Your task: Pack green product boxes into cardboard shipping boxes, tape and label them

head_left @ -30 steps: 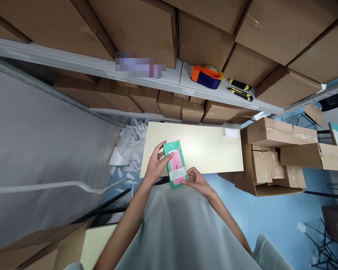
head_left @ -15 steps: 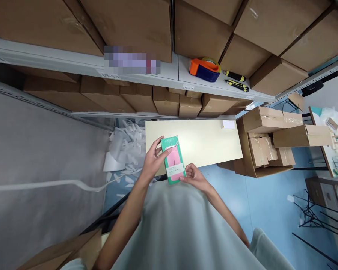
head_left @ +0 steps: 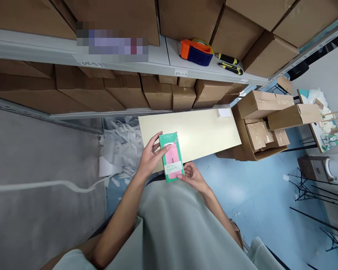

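Observation:
A flat green box (head_left: pixel 172 154) with a pink picture and a pale label band is held up in front of my body, slightly tilted. My left hand (head_left: pixel 151 154) grips its upper left side, the thumb lying across the front. At the lower right corner, my right hand (head_left: pixel 193 175) pinches the edge with the thumb in front; its other fingers are curled, partly behind the box. Below and beyond the box is a cream tabletop (head_left: pixel 202 133), with a small white box (head_left: pixel 224 113) at its far right edge.
A shelf (head_left: pixel 154 63) full of cardboard boxes spans the back. An orange and blue tape dispenser (head_left: pixel 196 52) and two box cutters (head_left: pixel 228 63) lie on it. An open carton (head_left: pixel 243 144) holding smaller boxes stands right. White scraps (head_left: pixel 126 144) are piled left of the table.
The view has shifted, so the shelf and the carton sit higher and further left. Both hands keep hold of the green box in nearly the same pose.

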Demonstrator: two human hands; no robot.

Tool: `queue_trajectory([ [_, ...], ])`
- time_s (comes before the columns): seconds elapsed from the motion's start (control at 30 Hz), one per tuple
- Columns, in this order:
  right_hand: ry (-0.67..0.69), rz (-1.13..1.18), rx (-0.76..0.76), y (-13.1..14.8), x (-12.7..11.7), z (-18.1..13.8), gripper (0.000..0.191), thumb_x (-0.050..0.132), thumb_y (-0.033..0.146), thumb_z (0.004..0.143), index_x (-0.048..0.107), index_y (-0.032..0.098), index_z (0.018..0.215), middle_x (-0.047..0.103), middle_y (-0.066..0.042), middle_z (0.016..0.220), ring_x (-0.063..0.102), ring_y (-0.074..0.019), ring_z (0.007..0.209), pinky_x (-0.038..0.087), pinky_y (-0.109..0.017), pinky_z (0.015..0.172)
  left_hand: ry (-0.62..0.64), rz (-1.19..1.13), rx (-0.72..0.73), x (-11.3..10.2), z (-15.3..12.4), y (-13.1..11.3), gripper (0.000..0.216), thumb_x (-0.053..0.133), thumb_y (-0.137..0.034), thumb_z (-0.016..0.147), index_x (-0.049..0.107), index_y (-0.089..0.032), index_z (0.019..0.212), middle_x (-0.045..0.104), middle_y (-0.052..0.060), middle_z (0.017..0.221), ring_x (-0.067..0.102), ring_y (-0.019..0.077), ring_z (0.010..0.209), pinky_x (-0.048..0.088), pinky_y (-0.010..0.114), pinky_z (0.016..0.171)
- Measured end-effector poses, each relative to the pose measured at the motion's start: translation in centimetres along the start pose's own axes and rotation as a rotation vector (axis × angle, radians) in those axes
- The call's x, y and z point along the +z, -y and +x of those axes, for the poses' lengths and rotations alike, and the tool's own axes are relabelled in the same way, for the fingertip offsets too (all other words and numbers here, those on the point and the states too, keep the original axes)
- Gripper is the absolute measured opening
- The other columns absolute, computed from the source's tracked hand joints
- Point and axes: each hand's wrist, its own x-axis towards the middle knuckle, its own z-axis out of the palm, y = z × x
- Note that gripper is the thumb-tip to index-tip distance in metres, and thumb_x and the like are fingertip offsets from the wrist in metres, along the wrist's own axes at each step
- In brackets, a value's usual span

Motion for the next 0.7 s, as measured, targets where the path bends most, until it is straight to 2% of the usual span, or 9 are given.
queue_trajectory([
  [0.27, -0.045, 0.007, -0.014, -1.2, 0.8, -1.7, 0.076, 0.107, 0.064, 0.061, 0.052, 0.027, 0.099, 0.073, 0.003, 0.097, 0.070, -0.0168, 0.089, 0.056, -0.034, 0.090, 0.055, 0.023, 0.026, -0.3, -1.0, 1.0, 0.084, 0.091, -0.054, 0.079, 0.064, -0.026, 0.153, 0.066, 0.013, 0.159, 0.072, 0.0323, 0.134, 0.064, 0.040, 0.106],
  [0.47, -0.073, 0.003, -0.017, -2.1, 0.7, -2.5, 0.079, 0.110, 0.059, 0.056, 0.052, 0.028, 0.099, 0.073, 0.003, 0.097, 0.069, -0.0172, 0.089, 0.057, -0.034, 0.090, 0.099, 0.033, 0.040, -0.3, -1.7, 0.9, 0.084, 0.089, -0.057, 0.080, 0.063, -0.025, 0.154, 0.065, 0.013, 0.159, 0.072, 0.0324, 0.134, 0.063, 0.041, 0.108],
  [0.53, -0.059, -0.012, -0.027, -2.3, 0.6, -2.7, 0.075, 0.107, 0.059, 0.061, 0.053, 0.028, 0.102, 0.073, 0.002, 0.100, 0.072, -0.0180, 0.092, 0.058, -0.036, 0.094, 0.108, 0.033, 0.045, -0.4, -1.9, 0.7, 0.085, 0.089, -0.057, 0.081, 0.062, -0.025, 0.155, 0.064, 0.014, 0.160, 0.072, 0.0323, 0.133, 0.063, 0.041, 0.108],
  [0.6, -0.073, -0.078, -0.070, -2.3, 0.7, -2.9, 0.069, 0.102, 0.060, 0.071, 0.055, 0.027, 0.109, 0.075, -0.002, 0.111, 0.074, -0.0211, 0.103, 0.059, -0.040, 0.103, 0.101, 0.046, 0.066, -0.4, -2.0, 0.5, 0.083, 0.089, -0.055, 0.081, 0.062, -0.025, 0.154, 0.063, 0.014, 0.161, 0.072, 0.0320, 0.133, 0.064, 0.041, 0.107],
  [0.7, -0.189, -0.322, -0.179, -1.7, 1.7, -3.3, 0.067, 0.095, 0.056, 0.081, 0.059, 0.028, 0.131, 0.071, -0.009, 0.135, 0.072, -0.0272, 0.123, 0.057, -0.046, 0.113, 0.035, 0.119, 0.144, 0.0, -2.3, 0.2, 0.075, 0.090, -0.050, 0.081, 0.066, -0.026, 0.148, 0.058, 0.014, 0.163, 0.068, 0.0320, 0.138, 0.063, 0.041, 0.108],
])
